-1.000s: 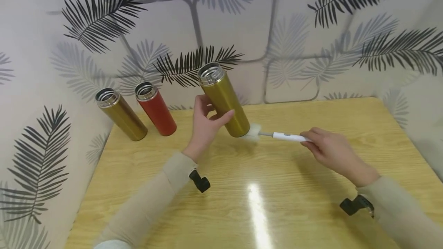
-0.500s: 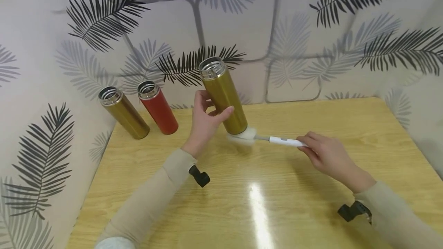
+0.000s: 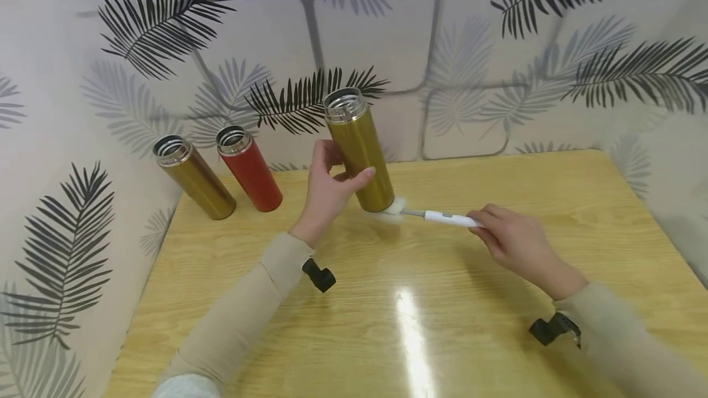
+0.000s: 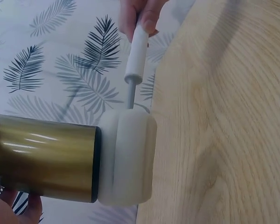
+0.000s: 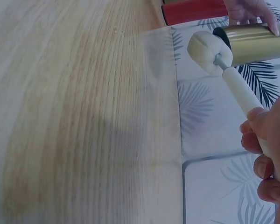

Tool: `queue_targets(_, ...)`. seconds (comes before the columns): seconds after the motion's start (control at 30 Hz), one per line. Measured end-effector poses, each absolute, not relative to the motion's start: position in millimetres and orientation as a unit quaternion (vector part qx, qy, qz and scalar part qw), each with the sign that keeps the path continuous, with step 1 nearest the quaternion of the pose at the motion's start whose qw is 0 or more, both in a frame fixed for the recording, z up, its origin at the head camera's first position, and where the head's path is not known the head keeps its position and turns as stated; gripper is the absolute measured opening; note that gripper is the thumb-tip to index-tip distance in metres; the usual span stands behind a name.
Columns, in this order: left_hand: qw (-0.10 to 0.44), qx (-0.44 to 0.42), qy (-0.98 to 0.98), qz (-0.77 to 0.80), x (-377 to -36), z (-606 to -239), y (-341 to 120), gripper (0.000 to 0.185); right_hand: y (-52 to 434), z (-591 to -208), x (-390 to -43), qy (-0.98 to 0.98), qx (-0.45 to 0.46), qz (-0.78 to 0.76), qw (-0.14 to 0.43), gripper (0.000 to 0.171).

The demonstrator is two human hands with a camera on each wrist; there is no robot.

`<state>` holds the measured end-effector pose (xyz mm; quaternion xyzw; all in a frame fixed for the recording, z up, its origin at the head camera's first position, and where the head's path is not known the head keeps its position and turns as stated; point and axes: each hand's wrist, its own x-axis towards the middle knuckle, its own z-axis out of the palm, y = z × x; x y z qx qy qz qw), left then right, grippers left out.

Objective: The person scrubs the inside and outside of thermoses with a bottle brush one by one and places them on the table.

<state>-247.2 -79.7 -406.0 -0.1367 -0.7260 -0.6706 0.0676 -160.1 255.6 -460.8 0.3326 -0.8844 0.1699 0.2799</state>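
A gold flask (image 3: 359,152) is being gripped around its body by the left hand (image 3: 327,192), thumb on the near side and fingers curled behind; it is being held tilted above the wooden table (image 3: 420,324), open mouth up. A sponge brush (image 3: 428,215) is being held by its white handle in the right hand (image 3: 511,239), fingers wrapped around the handle's end. The white sponge head (image 4: 127,156) is being pressed flat against the flask's base. A second gold flask (image 3: 193,175) and a red flask (image 3: 250,168) are being kept upright at the table's far left edge, just beside each other, against the leaf-patterned wall (image 3: 470,48).
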Motion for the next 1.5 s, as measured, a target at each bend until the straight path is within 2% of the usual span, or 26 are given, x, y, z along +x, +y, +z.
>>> queue_targets(0.33, 0.08, -0.094, -0.746, -0.654, -251.3, -410.9, -97.8, 0.063, 258.0, -468.6, -145.3, -0.883, 0.34, 0.167, 0.279, 0.058)
queue_targets(0.57, 0.095, -0.088, -0.762, -0.634, -262.5, -427.2, -119.0, 0.064, 277.0, -473.2, -135.2, -0.902, 0.284, 0.183, 0.269, 0.059)
queue_targets(0.7, 0.072, -0.042, -0.757, -0.648, -270.7, -440.9, -129.7, 0.065, 285.1, -477.1, -130.1, -0.915, 0.255, 0.19, 0.25, 0.026)
queue_targets(0.77, 0.066, -0.016, -0.749, -0.659, -273.7, -447.3, -135.6, 0.064, 286.3, -480.6, -128.6, -0.919, 0.244, 0.198, 0.238, 0.02)
queue_targets(0.87, 0.076, 0.002, -0.743, -0.665, -278.0, -453.2, -141.8, 0.063, 284.6, -483.7, -128.1, -0.924, 0.228, 0.213, 0.221, 0.029)
queue_targets(1.0, 0.094, 0.001, -0.742, -0.664, -283.1, -457.1, -144.2, 0.06, 282.2, -485.4, -128.4, -0.928, 0.216, 0.22, 0.209, 0.031)
queue_targets(1.5, 0.076, 0.009, -0.764, -0.641, -286.4, -466.1, -151.8, 0.064, 280.8, -494.0, -132.0, -0.921, 0.218, 0.245, 0.209, 0.029)
